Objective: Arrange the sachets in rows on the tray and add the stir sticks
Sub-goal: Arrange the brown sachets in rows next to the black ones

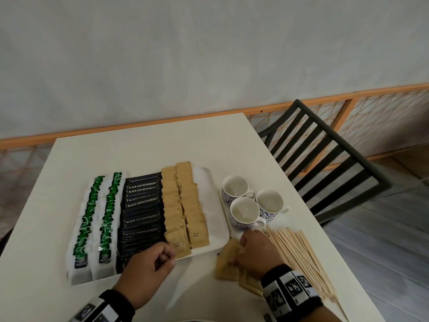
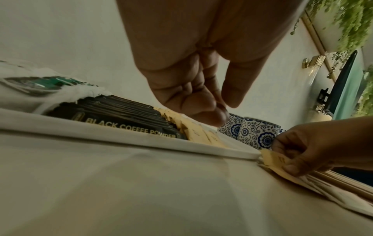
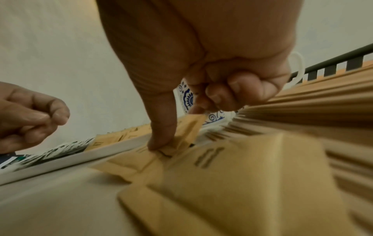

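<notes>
On the white table (image 1: 148,149), just off the tray's near right corner, the right hand (image 1: 257,252) pinches a brown sugar sachet (image 3: 181,132) from the loose pile (image 1: 228,263), thumb (image 3: 161,121) pressed on its face and curled fingers (image 3: 220,95) behind it, one edge lifted. The left hand (image 1: 148,266) hovers over the near rim of the white tray (image 1: 218,219), its fingers curled with thumb meeting fingertips and nothing between them. The tray carries rows of green tea sachets (image 1: 92,219), black coffee powder sachets (image 1: 141,214) and brown sugar sachets (image 1: 183,205); the wooden stir sticks (image 1: 299,256) lie on the table right of the pile, near three patterned cups (image 1: 250,203).
</notes>
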Available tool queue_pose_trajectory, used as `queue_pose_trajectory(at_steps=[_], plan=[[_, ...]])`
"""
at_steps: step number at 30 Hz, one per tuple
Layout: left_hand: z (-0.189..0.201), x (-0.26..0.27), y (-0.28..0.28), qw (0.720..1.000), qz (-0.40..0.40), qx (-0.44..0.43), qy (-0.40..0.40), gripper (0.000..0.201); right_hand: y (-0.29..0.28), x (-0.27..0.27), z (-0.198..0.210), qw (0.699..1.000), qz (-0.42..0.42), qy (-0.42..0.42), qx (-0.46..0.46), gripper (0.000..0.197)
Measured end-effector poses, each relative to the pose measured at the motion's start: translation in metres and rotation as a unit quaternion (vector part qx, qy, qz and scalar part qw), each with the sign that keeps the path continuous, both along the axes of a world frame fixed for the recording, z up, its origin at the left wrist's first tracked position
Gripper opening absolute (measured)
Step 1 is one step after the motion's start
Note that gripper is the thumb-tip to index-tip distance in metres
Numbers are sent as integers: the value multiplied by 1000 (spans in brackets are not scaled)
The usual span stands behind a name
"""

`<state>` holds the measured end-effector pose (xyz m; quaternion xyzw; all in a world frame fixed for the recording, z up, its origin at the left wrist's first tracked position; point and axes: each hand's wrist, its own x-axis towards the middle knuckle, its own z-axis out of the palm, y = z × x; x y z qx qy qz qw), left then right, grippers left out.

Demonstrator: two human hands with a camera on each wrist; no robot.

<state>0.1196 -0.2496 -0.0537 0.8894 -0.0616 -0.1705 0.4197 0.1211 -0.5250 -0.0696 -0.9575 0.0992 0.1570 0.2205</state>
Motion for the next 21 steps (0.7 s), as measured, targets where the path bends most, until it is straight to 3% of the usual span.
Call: queue_pose_trajectory(at_steps=[7,12,14,18,21], plan=[[3,2,-5,999,-35,12,-11,14,11,-10,13,990,69,-49,110,21],[17,9,-19,996,-90,-26,-9,18,34,-6,35,966,161,-57,195,12],[22,12,-27,994,-104,-30,-5,4,45,0,36,956,164,-65,236,9],[24,18,-29,996,-52,-56,36,26,58,12,29,941,78,-70,322,9],[21,23,-20,992,20,-106,70,26,62,16,30,867,-60,0,496,22]])
